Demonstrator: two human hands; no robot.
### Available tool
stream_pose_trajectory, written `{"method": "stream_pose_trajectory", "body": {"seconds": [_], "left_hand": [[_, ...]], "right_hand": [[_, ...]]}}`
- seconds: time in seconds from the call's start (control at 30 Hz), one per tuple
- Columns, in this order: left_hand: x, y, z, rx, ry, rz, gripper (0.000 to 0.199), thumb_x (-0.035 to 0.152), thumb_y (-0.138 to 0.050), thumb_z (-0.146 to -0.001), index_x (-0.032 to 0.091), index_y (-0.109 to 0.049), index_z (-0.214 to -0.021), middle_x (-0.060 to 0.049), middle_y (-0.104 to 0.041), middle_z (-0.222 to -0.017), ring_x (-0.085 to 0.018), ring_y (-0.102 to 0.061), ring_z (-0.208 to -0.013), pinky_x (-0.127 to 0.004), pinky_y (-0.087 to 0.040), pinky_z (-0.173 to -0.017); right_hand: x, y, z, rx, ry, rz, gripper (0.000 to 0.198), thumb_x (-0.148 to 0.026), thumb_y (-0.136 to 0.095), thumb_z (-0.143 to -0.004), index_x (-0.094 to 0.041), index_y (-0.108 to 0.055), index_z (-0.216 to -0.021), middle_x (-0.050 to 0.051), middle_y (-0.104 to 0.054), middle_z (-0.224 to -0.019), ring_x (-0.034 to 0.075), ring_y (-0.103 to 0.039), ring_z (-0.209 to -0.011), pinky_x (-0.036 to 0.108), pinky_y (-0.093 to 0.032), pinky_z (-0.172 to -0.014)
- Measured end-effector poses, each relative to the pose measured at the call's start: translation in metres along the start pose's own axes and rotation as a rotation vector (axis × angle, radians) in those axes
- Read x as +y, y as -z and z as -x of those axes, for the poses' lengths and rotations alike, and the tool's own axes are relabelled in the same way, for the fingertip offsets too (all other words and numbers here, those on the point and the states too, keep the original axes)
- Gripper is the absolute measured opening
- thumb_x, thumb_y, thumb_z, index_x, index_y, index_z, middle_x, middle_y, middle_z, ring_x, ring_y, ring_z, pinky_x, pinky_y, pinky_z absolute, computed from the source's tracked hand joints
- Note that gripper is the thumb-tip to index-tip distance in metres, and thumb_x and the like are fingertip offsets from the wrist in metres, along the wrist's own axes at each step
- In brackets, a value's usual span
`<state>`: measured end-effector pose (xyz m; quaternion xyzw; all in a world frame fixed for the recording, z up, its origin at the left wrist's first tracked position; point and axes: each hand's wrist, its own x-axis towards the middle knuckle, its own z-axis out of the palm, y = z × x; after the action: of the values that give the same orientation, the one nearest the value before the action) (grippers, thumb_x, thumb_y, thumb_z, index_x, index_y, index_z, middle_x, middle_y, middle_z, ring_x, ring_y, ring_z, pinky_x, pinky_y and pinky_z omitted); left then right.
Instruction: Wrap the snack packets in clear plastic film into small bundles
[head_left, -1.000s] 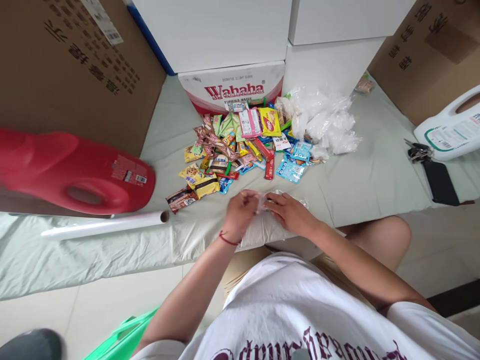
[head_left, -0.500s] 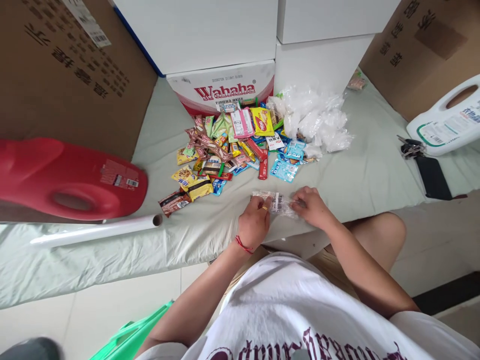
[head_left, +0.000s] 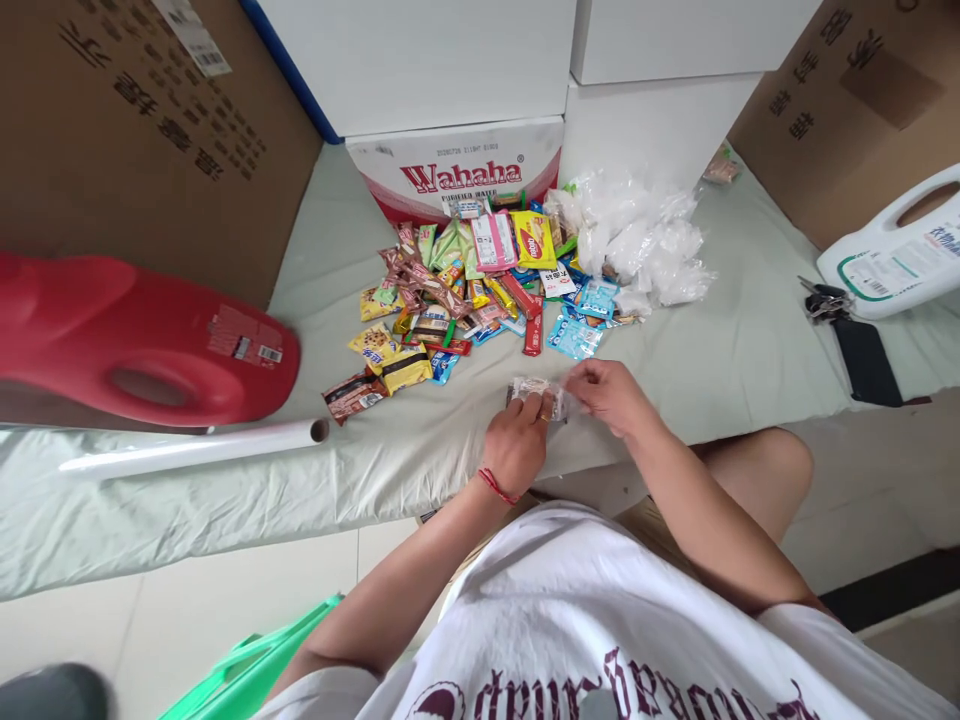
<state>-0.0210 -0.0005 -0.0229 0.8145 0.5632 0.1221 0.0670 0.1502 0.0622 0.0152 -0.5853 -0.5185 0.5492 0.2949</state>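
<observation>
A small packet in clear plastic [head_left: 531, 386] lies on the cloth near the front edge; what is inside it is hard to make out. My left hand [head_left: 516, 438], with a red string at the wrist, grips it with bent fingers pressing from above. At the packet's right end, my right hand [head_left: 611, 393] is closed in a pinch on the loose clear plastic wrap [head_left: 571, 398]. Behind both hands spreads a heap of wrapped snacks [head_left: 450, 285], with two light-blue sachets [head_left: 576, 336] closest to my right hand.
Bunched clear plastic bags [head_left: 637, 235] lie right of the heap, before white boxes [head_left: 465, 60] and a Wahaha carton [head_left: 457, 180]. A red jug [head_left: 172, 345] and white roll [head_left: 202, 448] are left. Keys [head_left: 825, 300], a black phone-like slab [head_left: 866, 362] and white bottle [head_left: 892, 245] are right.
My right hand has moved left and slightly up, closer to my left hand. The plastic reaching right of the packet looks shorter, and the left fingers cover more of the packet.
</observation>
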Motion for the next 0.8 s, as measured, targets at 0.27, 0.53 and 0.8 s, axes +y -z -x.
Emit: {"method": "stream_pose_trajectory", "body": {"seconds": [0.27, 0.53, 0.8], "left_hand": [[-0.026, 0.018, 0.016, 0.256, -0.087, 0.389, 0.035, 0.009, -0.045, -0.096, 0.018, -0.071, -0.116, -0.013, -0.073, -0.122, -0.024, -0.068, -0.112, -0.04, -0.056, -0.096], [-0.048, 0.015, 0.017, 0.11, -0.343, 0.211, 0.053, 0.042, -0.044, -0.107, 0.02, -0.046, -0.155, -0.016, -0.053, -0.158, -0.031, -0.046, -0.15, -0.055, -0.024, -0.125], [-0.056, 0.004, -0.005, -0.03, -0.22, 0.111, 0.062, 0.048, -0.057, -0.1, 0.017, -0.048, -0.153, -0.022, -0.048, -0.16, -0.038, -0.047, -0.147, -0.056, -0.038, -0.114]], "right_hand": [[-0.018, -0.053, -0.001, -0.042, 0.283, 0.544, 0.036, -0.033, -0.045, -0.103, -0.019, -0.071, -0.081, 0.008, -0.071, -0.083, 0.022, -0.065, -0.088, 0.033, -0.045, -0.079], [0.002, -0.022, 0.016, -0.097, 0.043, -0.238, 0.072, -0.073, -0.044, -0.098, -0.02, -0.056, -0.147, 0.009, -0.078, -0.102, 0.017, -0.058, -0.063, 0.033, -0.046, -0.061], [0.026, 0.031, 0.03, 0.223, 0.07, -0.576, 0.047, -0.064, -0.075, -0.083, -0.019, -0.078, -0.097, 0.007, -0.077, -0.088, 0.009, -0.043, -0.053, 0.025, -0.031, -0.046]]}}
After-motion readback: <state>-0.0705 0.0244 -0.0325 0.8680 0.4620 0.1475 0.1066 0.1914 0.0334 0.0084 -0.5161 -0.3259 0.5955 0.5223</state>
